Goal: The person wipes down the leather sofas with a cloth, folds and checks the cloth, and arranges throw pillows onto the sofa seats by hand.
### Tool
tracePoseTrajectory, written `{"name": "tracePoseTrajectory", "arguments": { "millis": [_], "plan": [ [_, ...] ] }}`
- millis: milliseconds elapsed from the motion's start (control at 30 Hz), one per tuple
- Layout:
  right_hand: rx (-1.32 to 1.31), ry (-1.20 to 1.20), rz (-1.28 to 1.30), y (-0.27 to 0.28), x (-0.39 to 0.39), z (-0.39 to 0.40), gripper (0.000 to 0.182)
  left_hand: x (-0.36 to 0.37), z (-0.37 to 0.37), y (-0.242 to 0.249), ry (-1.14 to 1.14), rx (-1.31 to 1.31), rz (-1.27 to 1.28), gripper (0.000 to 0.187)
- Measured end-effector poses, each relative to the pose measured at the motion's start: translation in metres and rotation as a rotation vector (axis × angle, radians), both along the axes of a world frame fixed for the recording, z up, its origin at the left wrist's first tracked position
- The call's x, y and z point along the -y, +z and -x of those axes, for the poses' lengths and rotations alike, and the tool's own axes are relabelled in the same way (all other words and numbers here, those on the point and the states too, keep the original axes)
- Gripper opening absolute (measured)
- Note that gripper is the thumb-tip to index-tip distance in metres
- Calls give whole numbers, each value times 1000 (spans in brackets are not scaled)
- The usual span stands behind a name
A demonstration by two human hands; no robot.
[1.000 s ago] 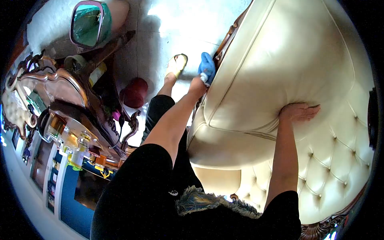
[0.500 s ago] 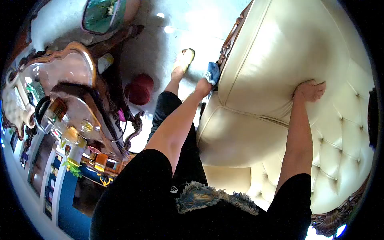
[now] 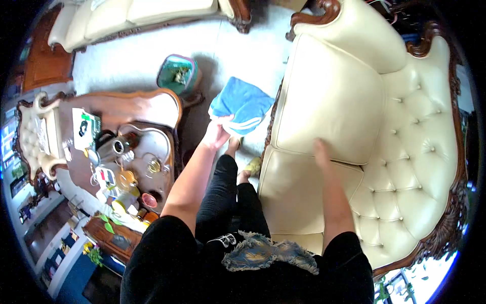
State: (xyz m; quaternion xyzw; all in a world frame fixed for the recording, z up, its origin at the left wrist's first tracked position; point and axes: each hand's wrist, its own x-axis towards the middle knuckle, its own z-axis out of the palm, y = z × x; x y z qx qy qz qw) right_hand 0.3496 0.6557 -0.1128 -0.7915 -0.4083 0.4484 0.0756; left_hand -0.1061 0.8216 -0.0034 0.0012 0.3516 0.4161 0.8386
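Observation:
My left hand (image 3: 216, 133) is closed on one edge of a blue cloth (image 3: 242, 104) with white stripes along its border. The cloth lies spread out flat from the fingers, above the floor and just left of the sofa's front edge. My right hand (image 3: 321, 152) is over the cream leather sofa (image 3: 329, 96), near the seam between two seat cushions. Motion blurs it, and its fingers do not show clearly.
To the left stands a carved wooden table (image 3: 126, 104) with a tray (image 3: 167, 137), a kettle (image 3: 114, 147) and several small items. A lined waste bin (image 3: 195, 83) is on the floor beyond it. Another cream sofa (image 3: 147, 12) stands at the back.
My left hand has come up from low beside the sofa's front, and the bunched cloth is now spread out. My right hand has moved left from the sofa's far side. The view has shifted.

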Motion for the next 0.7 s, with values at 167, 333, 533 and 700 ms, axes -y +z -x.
{"name": "tracePoseTrajectory", "arguments": {
  "millis": [167, 333, 533, 700],
  "plan": [
    [-310, -40, 146, 108, 15, 133, 45, 10, 32, 60, -237, -267, -206, 59],
    [-202, -56, -494, 262, -40, 220, 53, 5, 13, 136, -400, -171, -157, 58],
    [132, 496, -754, 367, -123, 259, 66, -15, -9, 193, -417, -202, -134, 53],
    [-293, 487, -569, 362, -149, 256, 71, -59, -11, 229, -169, -297, -282, 47]
  ]
}}
